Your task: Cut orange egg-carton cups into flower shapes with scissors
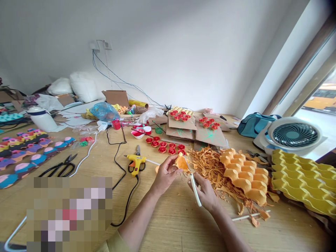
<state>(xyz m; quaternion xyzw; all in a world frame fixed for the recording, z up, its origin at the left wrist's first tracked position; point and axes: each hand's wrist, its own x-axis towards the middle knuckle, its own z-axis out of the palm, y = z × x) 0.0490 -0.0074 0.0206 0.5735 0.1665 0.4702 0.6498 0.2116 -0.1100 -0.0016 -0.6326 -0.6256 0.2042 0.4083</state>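
Observation:
My left hand (163, 176) pinches a small orange egg-carton cup (181, 163) between thumb and fingers, its hollow side turned toward me. In my right hand (206, 193) is a white-handled knife (195, 191), its thin blade against the cup's right edge. Just beyond the hands stand several red paper roses (172, 151) with pale rims. To the right lies a heap of orange carton scraps (207, 166), beside an uncut orange egg tray (244, 173) with its bumps upward.
Left of my hands lies a yellow glue gun (135, 164) with a black cord; black scissors (61, 167) lie farther left. Cardboard pieces (181, 132) carry more roses at the back. A yellow egg tray (301, 178) and a white fan (294, 134) stand right. A pixelated patch covers the lower left.

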